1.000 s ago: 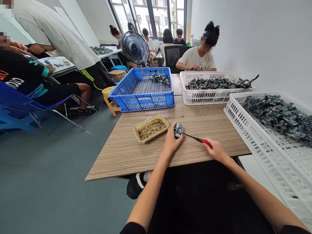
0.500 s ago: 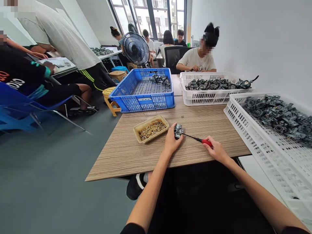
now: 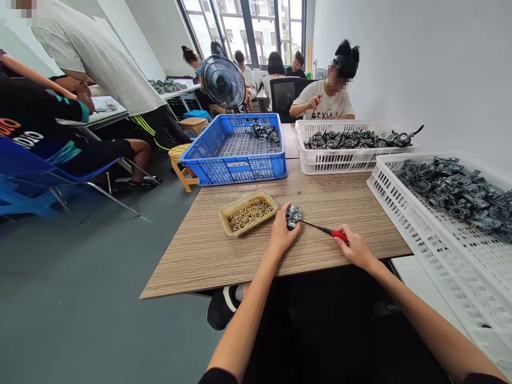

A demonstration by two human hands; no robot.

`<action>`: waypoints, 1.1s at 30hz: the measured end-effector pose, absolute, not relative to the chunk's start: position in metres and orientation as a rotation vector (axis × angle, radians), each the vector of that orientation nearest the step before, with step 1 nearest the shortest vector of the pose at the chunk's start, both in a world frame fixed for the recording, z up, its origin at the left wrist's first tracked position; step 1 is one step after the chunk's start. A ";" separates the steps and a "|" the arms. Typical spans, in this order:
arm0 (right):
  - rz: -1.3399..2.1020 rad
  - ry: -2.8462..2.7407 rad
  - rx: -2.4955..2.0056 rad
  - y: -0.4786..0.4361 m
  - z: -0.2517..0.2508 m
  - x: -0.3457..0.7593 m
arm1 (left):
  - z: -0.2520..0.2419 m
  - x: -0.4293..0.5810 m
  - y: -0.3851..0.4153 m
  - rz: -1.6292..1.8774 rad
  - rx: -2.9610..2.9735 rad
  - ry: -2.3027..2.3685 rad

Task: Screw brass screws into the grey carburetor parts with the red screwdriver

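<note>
My left hand (image 3: 283, 230) is closed around a small grey metal carburetor (image 3: 293, 214), holding it at the tabletop. In my right hand (image 3: 354, 246) is a screwdriver (image 3: 338, 234) with a red grip and a long dark shaft. The shaft points left, and its tip meets the right side of the carburetor; the exact contact spot is too small to make out. Just left of my left hand, a shallow beige tray (image 3: 226, 220) holds many small brass-coloured and silvery parts.
A blue crate (image 3: 240, 173) with a few carburetors stands at the table's back left. Behind, a white crate (image 3: 340, 166) holds more, and another white crate (image 3: 394, 194) lies along the right. A person (image 3: 320, 98) sits opposite. The wood-grain table (image 3: 192, 256) ends at the left.
My hands, the carburetor and the screwdriver stay nearly still. Across the table, the seated person has raised a hand. At the left, another person's arm has shifted.
</note>
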State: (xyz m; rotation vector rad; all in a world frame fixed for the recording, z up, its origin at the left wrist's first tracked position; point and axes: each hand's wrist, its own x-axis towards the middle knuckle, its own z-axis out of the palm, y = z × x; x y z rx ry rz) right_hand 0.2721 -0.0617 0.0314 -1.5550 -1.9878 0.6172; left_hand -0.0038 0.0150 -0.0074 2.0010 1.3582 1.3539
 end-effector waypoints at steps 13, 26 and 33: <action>0.623 -2.014 -1.556 -0.062 0.034 0.271 | -0.007 -0.004 0.015 1.344 1.998 1.350; 0.654 -2.025 -1.557 -0.062 0.039 0.270 | -0.008 -0.003 0.016 1.341 1.994 1.349; 0.618 -2.023 -1.587 -0.062 0.037 0.270 | -0.007 -0.003 0.015 1.347 1.993 1.344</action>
